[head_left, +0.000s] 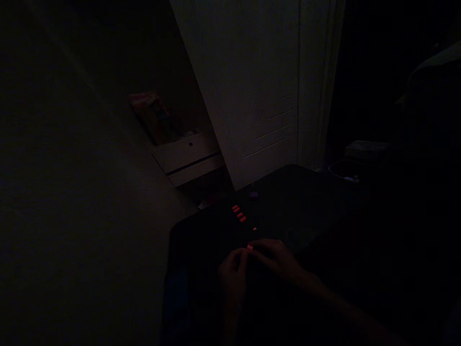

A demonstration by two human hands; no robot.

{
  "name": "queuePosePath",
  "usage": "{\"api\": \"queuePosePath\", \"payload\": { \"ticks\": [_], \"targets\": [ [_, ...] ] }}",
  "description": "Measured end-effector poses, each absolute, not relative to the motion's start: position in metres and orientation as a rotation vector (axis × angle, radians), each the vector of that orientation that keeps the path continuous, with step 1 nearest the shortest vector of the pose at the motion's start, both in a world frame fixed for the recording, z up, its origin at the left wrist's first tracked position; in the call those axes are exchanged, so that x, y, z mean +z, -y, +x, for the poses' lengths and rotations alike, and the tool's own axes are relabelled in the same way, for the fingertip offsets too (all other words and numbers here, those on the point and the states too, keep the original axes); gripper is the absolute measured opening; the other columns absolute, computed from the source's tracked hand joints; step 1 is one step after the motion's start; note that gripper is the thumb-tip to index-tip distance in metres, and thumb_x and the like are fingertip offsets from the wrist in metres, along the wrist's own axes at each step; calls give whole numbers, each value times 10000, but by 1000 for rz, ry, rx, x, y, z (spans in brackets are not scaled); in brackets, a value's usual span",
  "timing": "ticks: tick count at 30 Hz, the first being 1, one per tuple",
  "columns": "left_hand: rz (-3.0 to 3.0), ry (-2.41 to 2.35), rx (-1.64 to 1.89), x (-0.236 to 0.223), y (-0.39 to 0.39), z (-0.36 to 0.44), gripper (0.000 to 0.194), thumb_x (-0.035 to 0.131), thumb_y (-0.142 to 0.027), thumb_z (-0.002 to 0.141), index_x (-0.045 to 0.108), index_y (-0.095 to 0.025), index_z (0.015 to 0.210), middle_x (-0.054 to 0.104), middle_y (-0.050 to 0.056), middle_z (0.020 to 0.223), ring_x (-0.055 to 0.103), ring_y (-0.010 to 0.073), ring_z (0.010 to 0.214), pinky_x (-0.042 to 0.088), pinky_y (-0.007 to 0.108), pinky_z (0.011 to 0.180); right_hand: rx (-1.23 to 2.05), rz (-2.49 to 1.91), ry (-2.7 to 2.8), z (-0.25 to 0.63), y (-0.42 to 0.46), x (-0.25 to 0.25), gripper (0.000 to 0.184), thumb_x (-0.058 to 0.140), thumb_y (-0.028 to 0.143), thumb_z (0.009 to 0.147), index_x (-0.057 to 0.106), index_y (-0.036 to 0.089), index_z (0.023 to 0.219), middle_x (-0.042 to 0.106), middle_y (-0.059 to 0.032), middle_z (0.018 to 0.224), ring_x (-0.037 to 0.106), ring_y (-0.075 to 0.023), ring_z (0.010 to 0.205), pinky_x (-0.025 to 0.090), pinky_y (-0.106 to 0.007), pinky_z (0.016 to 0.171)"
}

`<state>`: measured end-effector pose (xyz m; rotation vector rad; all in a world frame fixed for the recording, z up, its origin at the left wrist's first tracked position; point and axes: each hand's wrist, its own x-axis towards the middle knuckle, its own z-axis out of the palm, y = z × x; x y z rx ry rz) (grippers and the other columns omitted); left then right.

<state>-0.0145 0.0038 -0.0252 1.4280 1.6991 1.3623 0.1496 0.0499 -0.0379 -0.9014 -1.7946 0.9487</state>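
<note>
In the dim head view, a small glowing red piece (249, 247) sits at the fingertips of both hands, above a dark tabletop. My right hand (275, 254) comes in from the lower right and pinches it between thumb and fingers. From below, my left hand (233, 270) reaches the same piece, its thumb and finger closed at the near side. Just beyond the hands lies a tiny red-orange piece (254, 228). Several short red bars (240, 215) rest in a slanted row farther back. It is too dark to tell what kind of thing they are.
A small dark purple block (254, 195) lies near the table's back edge. At the back right are a white cable (351, 179) and a pale box (365, 148). A light panel (259, 96) stands behind the table, and a white shelf (190, 156) is at the left.
</note>
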Motion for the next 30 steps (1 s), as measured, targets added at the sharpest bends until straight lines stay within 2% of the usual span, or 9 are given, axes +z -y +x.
{"api": "queuePosePath", "payload": {
  "ticks": [6,11,22,30],
  "targets": [
    [1353,-1689,1425,-25,-4,-12,380,687,-533,826,788,-169,869,801,119,864,757,289,811,599,382,754,898,-913,1791,149,-50,-40,279,634,440,985,780,231,1097,807,-62,1078,765,-241,974,581,-347,893],
    [1305,-1623,1412,-27,-5,-12,352,751,-511,789,796,-172,871,810,117,918,762,289,893,596,372,829,895,-904,1796,149,-51,-42,328,616,483,989,778,223,1105,807,-76,1072,768,-246,965,590,-351,881],
    [1333,-1680,1439,-28,-5,-12,343,729,-513,790,769,-173,805,792,99,803,756,271,761,598,353,705,902,-917,1808,149,-50,-38,320,606,478,995,777,227,1097,807,-66,1073,763,-244,972,586,-350,892],
    [1340,-1645,1444,-33,-6,-14,318,745,-469,801,805,-165,873,812,123,905,766,289,861,606,390,811,908,-909,1775,149,-49,-37,349,590,500,1000,779,225,1103,804,-72,1086,760,-252,997,582,-359,912]
  ]
}}
